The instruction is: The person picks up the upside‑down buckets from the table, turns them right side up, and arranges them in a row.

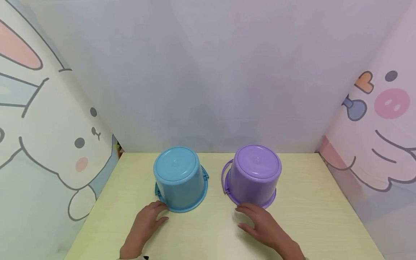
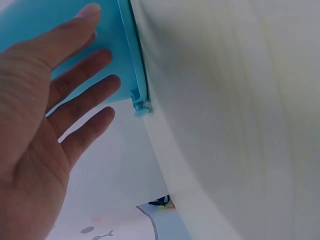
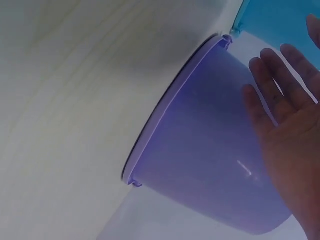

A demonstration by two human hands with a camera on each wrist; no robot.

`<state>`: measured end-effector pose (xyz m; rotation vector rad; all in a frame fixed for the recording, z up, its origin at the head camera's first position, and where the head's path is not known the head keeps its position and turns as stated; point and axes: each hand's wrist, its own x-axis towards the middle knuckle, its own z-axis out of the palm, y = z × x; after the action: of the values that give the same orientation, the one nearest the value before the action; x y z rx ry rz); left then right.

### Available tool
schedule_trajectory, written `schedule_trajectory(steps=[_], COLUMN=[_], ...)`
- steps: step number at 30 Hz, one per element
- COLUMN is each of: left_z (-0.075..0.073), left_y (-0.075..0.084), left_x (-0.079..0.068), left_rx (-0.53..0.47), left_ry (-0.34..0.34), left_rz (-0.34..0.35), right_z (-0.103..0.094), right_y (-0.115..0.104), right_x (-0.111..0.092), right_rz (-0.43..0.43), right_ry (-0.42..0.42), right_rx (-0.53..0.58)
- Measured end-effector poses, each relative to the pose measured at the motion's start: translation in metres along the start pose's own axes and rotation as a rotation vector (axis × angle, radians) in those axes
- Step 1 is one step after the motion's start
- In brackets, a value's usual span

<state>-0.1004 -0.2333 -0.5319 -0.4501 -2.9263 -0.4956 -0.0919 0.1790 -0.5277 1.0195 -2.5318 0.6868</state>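
A blue bucket [image 1: 182,187] stands upside down on the table, its base facing up and its rim on the tabletop. To its right a purple bucket [image 1: 255,184] is upturned the same way, with its handle [image 1: 223,177] out to the left side. My left hand [image 1: 146,224] is at the near left of the blue bucket, fingers spread and loosely bent, holding nothing. At the near side of the purple bucket is my right hand [image 1: 263,224], fingers extended and also holding nothing. In the right wrist view its fingers [image 3: 270,82] overlap the purple bucket's wall.
The pale wooden table [image 1: 201,238] runs back to a plain light wall sheet [image 1: 211,72]. Side panels with a rabbit drawing [image 1: 61,144] and a pig drawing [image 1: 383,137] flank it left and right. A narrow gap shows at the table's back left corner.
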Motion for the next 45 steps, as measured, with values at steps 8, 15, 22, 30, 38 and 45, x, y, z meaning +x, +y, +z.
schedule_trajectory(steps=[8,15,22,30,38,45], left_z=[0.005,0.007,0.008,0.013,0.018,0.020], left_y=[0.007,0.011,0.012,0.014,0.016,0.018], left_x=[0.001,0.003,0.006,0.007,0.008,0.008], left_rx=[0.025,0.059,0.065,0.068,0.067,0.075], left_ry=[0.010,-0.018,-0.050,-0.043,-0.062,-0.053], left_rz=[0.032,0.038,0.065,0.135,0.158,0.173], right_z=[0.016,0.030,0.043,0.060,0.071,0.080], right_y=[-0.012,-0.020,-0.028,-0.033,-0.038,-0.041], right_x=[0.027,0.049,0.068,0.081,0.092,0.099], right_rz=[-0.046,-0.073,-0.062,-0.041,-0.074,-0.114], right_ry=[-0.048,-0.122,-0.192,-0.272,-0.310,-0.298], right_rx=[0.043,0.083,0.098,0.080,0.044,-0.041])
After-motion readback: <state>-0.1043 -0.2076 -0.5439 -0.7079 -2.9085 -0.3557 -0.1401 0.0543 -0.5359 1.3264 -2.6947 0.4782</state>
